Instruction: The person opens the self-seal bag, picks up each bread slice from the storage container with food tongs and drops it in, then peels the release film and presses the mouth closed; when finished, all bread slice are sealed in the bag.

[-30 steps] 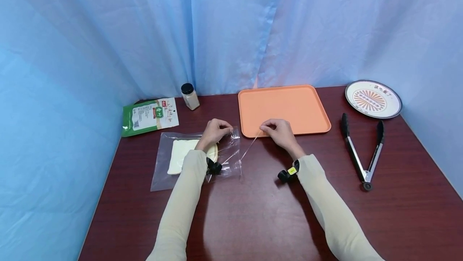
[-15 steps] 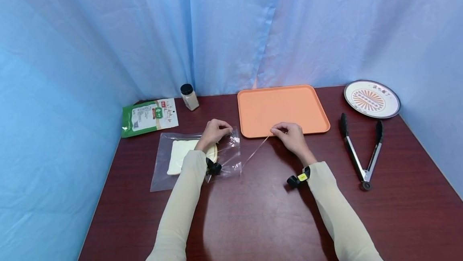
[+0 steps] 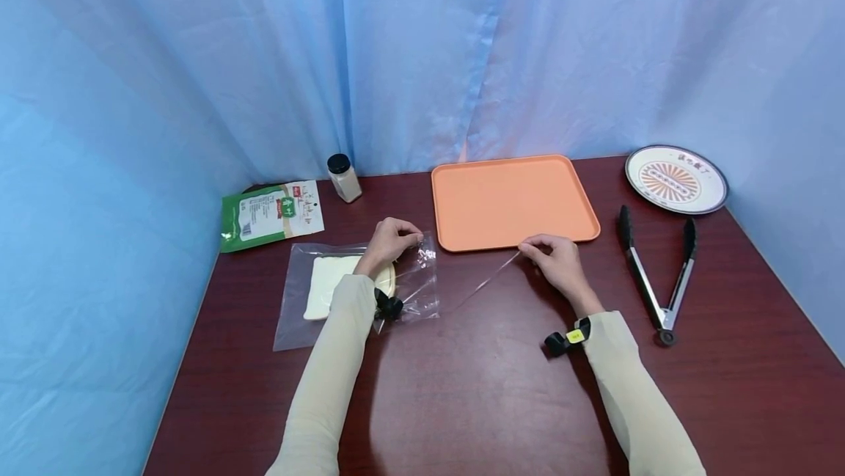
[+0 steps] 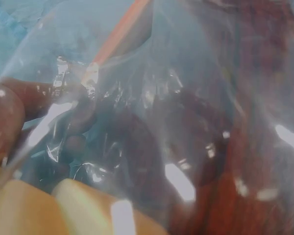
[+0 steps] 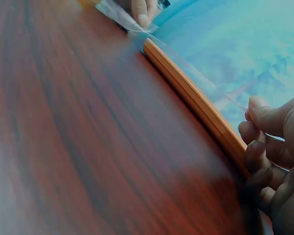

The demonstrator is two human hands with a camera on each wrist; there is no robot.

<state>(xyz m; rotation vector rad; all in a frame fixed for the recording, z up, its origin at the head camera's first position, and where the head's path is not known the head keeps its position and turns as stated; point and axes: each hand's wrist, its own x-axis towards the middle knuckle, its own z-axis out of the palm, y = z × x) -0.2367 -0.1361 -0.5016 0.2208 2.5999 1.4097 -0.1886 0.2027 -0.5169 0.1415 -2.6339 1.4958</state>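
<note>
The left hand (image 3: pixel 389 243) is pinching the two-o'clock corner of the bag (image 3: pixel 421 289), which is lying at eight o'clock from the tray (image 3: pixel 515 201); the right hand (image 3: pixel 556 262) is pinching a strip (image 3: pixel 488 280).

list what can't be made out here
Head: part of the square white bread slice, behind the left cream sleeve.
Head: fine print on the green-and-white plastic pouch, too small.
Left wrist: left fingers, blurred behind the shiny clear plastic bag.
Right wrist: right hand, cut off by the right edge.
</note>
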